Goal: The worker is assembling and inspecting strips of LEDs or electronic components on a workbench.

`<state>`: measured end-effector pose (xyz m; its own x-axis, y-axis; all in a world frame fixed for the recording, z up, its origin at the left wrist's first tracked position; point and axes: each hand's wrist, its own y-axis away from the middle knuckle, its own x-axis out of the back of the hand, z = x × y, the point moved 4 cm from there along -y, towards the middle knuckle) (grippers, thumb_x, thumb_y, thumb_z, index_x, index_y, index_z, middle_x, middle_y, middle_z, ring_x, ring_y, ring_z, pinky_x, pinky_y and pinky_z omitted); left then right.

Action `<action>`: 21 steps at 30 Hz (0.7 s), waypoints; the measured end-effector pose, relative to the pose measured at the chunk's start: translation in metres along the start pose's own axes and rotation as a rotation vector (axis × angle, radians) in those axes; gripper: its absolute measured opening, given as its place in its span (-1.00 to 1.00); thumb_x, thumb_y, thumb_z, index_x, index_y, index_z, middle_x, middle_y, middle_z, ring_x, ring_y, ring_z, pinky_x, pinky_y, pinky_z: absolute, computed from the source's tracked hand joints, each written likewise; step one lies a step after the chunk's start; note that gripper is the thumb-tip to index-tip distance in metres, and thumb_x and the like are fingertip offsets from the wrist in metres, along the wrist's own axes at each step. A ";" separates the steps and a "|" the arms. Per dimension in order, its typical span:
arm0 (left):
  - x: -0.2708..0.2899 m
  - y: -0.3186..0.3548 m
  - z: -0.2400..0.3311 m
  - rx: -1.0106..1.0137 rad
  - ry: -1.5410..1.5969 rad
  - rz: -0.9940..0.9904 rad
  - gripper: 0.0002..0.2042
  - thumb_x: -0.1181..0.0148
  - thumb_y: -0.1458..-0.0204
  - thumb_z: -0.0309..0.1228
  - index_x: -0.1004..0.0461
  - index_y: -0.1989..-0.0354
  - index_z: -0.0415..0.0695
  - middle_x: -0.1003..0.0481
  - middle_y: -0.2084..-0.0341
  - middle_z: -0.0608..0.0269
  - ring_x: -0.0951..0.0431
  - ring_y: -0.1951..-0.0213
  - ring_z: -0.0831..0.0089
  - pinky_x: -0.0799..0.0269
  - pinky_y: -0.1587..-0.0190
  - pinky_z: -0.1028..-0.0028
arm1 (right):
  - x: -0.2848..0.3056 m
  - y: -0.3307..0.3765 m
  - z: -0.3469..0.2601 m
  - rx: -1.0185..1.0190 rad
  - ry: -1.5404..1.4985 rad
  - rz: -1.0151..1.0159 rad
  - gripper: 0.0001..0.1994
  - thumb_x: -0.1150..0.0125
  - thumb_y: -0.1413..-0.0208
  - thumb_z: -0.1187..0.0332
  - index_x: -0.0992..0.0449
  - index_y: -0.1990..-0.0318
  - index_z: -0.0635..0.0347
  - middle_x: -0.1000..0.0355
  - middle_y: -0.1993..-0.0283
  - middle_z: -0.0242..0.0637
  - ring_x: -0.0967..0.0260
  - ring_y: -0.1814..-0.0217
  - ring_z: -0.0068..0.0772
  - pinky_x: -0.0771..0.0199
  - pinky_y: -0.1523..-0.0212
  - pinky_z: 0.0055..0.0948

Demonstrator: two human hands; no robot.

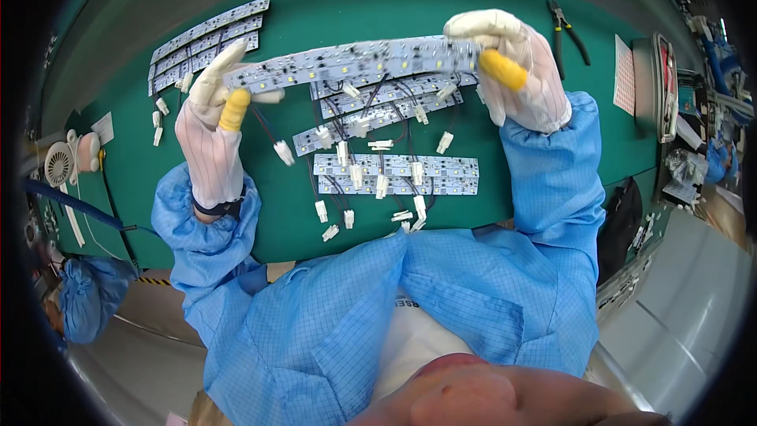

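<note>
A long white LED board strip (355, 61) is held up lengthwise between my hands, slightly blurred. My left hand (214, 114), in a white glove with a yellow thumb cover, pinches its left end. The right end is gripped by my right hand (527, 75), gloved the same way. A wire with a white connector (284, 153) hangs near the left end. Beneath the raised strip, more LED boards (378, 120) lie on the green mat, partly hidden by it. Nearer to me are further LED boards (457, 175) with wires and several white connectors (356, 177).
Stacked LED boards (209, 31) lie at the far left of the green mat (355, 0). Yellow-and-black pliers (566, 31) and a printed sheet (624, 75) are at the right, beside a case (656, 87). A small white fan (60, 164) stands left, near a blue cord (79, 199).
</note>
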<state>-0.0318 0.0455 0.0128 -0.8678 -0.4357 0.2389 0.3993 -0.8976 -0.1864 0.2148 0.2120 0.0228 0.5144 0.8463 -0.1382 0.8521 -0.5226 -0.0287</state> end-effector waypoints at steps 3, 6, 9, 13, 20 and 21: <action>-0.001 0.008 -0.004 -0.154 0.131 -0.093 -0.55 -0.10 -0.11 -0.33 -0.27 -0.09 -0.40 -0.54 0.27 0.04 -0.54 0.23 0.42 -0.27 -0.06 0.41 | 0.016 -0.003 0.008 0.024 0.043 -0.037 -0.26 -0.21 0.04 -0.13 -0.28 -0.05 0.44 -0.42 0.54 -0.38 -0.22 0.73 -0.77 -0.21 0.65 -0.87; 0.000 0.011 -0.002 -0.082 0.086 -0.148 -0.44 -0.13 -0.04 -0.05 -0.37 -0.01 -0.35 -0.58 0.44 0.07 -0.51 0.07 0.28 -0.04 -0.22 0.31 | 0.013 -0.007 0.008 0.136 0.102 0.031 -0.20 -0.24 0.10 -0.19 -0.29 -0.04 0.42 -0.43 0.50 -0.34 -0.28 0.67 -0.73 -0.20 0.65 -0.83; 0.001 0.003 -0.010 -0.118 0.083 -0.171 -0.47 -0.05 -0.06 0.02 -0.46 0.07 -0.26 -0.59 0.43 0.10 -0.42 -0.06 0.29 -0.04 -0.21 0.29 | 0.009 0.001 0.011 0.024 -0.016 0.095 -0.16 -0.28 0.16 -0.22 -0.29 -0.03 0.43 -0.45 0.46 -0.29 -0.34 0.63 -0.66 -0.22 0.66 -0.81; -0.002 0.005 0.001 0.068 -0.056 -0.106 -0.62 0.01 -0.17 -0.15 -0.49 0.12 -0.25 -0.59 0.39 0.12 -0.54 0.20 0.43 -0.14 -0.16 0.36 | 0.018 0.009 0.017 -0.034 -0.092 0.037 -0.25 -0.29 0.13 -0.16 -0.32 0.03 0.40 -0.46 0.45 -0.23 -0.35 0.69 -0.60 -0.25 0.71 -0.78; 0.015 0.008 -0.026 -0.128 -0.510 0.143 -0.79 -0.07 -0.04 -0.53 -0.50 0.14 -0.15 -0.55 0.26 0.07 -0.55 0.28 0.37 -0.43 0.21 0.45 | 0.007 0.006 0.009 0.028 -0.196 -0.074 -0.42 -0.21 -0.03 -0.03 -0.33 0.10 0.41 -0.42 0.47 -0.15 -0.40 0.67 -0.48 -0.35 0.71 -0.72; 0.021 0.013 -0.030 -0.170 -0.626 0.133 -0.77 -0.09 -0.04 -0.52 -0.49 0.11 -0.15 -0.54 0.23 0.08 -0.55 0.27 0.38 -0.43 0.20 0.45 | 0.007 0.005 0.009 -0.012 -0.197 -0.072 -0.41 -0.20 -0.03 -0.04 -0.33 0.09 0.41 -0.43 0.46 -0.14 -0.41 0.67 -0.47 -0.37 0.71 -0.71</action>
<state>-0.0541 0.0269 -0.0135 -0.4581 -0.5441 0.7029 0.3943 -0.8331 -0.3880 0.2217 0.2140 0.0129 0.4242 0.8443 -0.3274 0.8877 -0.4591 -0.0338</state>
